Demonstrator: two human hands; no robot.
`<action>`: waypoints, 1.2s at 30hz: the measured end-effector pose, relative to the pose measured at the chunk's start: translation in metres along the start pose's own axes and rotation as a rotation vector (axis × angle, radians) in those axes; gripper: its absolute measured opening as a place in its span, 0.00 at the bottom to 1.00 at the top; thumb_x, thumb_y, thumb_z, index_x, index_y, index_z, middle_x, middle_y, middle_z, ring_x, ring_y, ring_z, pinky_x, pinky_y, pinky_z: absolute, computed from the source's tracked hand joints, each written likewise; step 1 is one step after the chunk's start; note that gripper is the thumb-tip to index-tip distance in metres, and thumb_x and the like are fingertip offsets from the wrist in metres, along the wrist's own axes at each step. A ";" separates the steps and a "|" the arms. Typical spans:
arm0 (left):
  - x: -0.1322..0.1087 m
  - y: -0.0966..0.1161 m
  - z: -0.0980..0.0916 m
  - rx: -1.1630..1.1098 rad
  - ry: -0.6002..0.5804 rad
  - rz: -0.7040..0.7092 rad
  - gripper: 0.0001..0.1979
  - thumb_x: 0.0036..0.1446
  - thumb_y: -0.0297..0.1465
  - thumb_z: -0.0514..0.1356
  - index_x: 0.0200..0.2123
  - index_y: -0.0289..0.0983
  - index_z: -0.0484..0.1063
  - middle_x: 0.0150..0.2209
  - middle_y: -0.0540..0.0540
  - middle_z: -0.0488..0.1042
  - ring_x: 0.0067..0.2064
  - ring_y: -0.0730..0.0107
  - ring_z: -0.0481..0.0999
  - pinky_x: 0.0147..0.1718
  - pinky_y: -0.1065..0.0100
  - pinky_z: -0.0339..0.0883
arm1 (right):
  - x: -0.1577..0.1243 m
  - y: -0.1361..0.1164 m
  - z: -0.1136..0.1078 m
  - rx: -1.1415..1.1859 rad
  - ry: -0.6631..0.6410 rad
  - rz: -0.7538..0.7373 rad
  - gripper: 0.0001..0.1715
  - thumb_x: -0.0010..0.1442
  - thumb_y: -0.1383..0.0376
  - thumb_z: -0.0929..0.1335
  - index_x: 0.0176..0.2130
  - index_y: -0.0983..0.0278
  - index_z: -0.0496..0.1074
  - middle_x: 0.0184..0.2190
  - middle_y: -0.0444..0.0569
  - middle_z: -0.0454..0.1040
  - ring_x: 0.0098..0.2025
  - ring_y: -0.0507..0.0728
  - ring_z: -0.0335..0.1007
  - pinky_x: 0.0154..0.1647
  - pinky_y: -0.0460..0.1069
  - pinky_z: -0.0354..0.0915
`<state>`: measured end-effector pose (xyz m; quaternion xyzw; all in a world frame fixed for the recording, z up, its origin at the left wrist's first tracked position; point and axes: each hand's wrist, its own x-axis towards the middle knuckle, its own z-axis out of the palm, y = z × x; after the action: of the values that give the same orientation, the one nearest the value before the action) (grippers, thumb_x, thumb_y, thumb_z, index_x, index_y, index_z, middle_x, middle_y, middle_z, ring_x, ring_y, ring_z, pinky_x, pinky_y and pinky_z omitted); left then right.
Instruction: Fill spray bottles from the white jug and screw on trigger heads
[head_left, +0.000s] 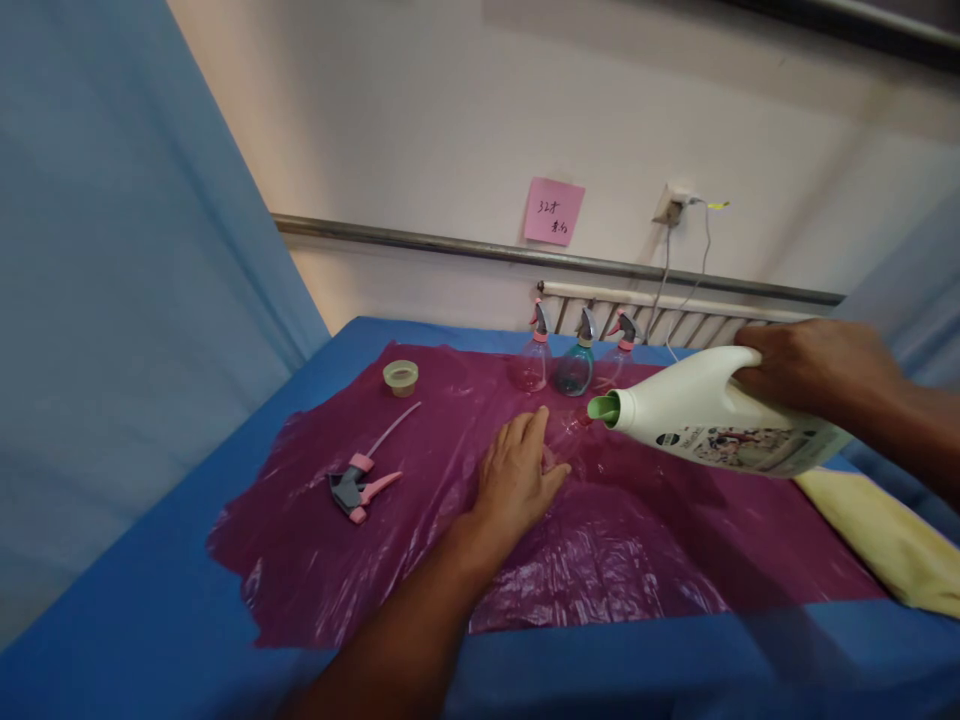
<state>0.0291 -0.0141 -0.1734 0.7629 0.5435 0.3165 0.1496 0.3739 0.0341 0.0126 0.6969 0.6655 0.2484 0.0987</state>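
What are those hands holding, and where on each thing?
The right hand grips the cream jug by its handle; the left hand holds a clear bottle by its side.

Centre of frame: left hand (519, 462) closed around a clear bottle (564, 430) on a purple plastic sheet (600, 560). Centre right: right hand (806, 365) grips a cream jug (697, 410) by its handle, jug tilted, green spout (604, 408) at the bottle's mouth. Three spray bottles (575, 368) stand upright above centre. Left of centre: detached spray head (351, 488) lying flat; near it, a small round cup (400, 377). Upper centre: pink note (553, 211) on wall.
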 end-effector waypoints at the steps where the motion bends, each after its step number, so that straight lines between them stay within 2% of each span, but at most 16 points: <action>1: 0.000 0.000 0.000 0.003 -0.005 -0.001 0.42 0.65 0.34 0.72 0.78 0.41 0.61 0.73 0.35 0.71 0.74 0.42 0.71 0.73 0.44 0.67 | 0.000 0.001 0.001 -0.007 0.010 -0.006 0.18 0.67 0.50 0.63 0.43 0.54 0.78 0.40 0.54 0.85 0.38 0.67 0.78 0.32 0.54 0.55; 5: 0.000 0.000 -0.001 0.010 -0.012 -0.004 0.42 0.66 0.34 0.72 0.78 0.39 0.60 0.73 0.33 0.70 0.74 0.42 0.70 0.73 0.44 0.66 | 0.000 0.002 0.003 -0.033 0.039 -0.018 0.18 0.68 0.48 0.63 0.43 0.54 0.77 0.40 0.54 0.85 0.38 0.66 0.79 0.32 0.54 0.54; 14: 0.000 0.000 0.001 0.011 0.008 0.007 0.42 0.66 0.35 0.72 0.77 0.42 0.61 0.72 0.35 0.71 0.73 0.42 0.71 0.72 0.44 0.67 | 0.000 0.002 -0.002 -0.019 0.042 -0.015 0.17 0.66 0.48 0.65 0.40 0.53 0.78 0.38 0.54 0.84 0.36 0.66 0.77 0.31 0.55 0.54; 19: 0.000 0.002 0.000 0.018 -0.012 -0.007 0.42 0.66 0.35 0.72 0.77 0.39 0.60 0.73 0.34 0.71 0.73 0.41 0.71 0.73 0.44 0.67 | -0.001 0.002 -0.006 -0.033 0.023 -0.020 0.18 0.68 0.49 0.63 0.40 0.53 0.77 0.38 0.55 0.83 0.36 0.66 0.77 0.30 0.54 0.55; 30: 0.000 0.001 0.001 0.017 -0.003 -0.007 0.42 0.65 0.34 0.72 0.77 0.43 0.60 0.72 0.36 0.71 0.72 0.43 0.72 0.72 0.44 0.68 | -0.002 0.003 -0.002 -0.036 0.094 -0.041 0.16 0.66 0.50 0.65 0.38 0.54 0.78 0.35 0.54 0.82 0.31 0.63 0.72 0.30 0.53 0.51; 36: 0.000 0.001 0.002 0.022 -0.010 -0.014 0.42 0.65 0.34 0.73 0.78 0.41 0.60 0.73 0.35 0.70 0.73 0.42 0.71 0.72 0.44 0.68 | -0.001 0.003 -0.005 -0.038 0.077 -0.048 0.16 0.66 0.49 0.65 0.39 0.54 0.78 0.36 0.55 0.83 0.33 0.64 0.74 0.30 0.54 0.52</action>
<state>0.0311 -0.0145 -0.1738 0.7622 0.5516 0.3055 0.1463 0.3747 0.0315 0.0181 0.6689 0.6802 0.2853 0.0923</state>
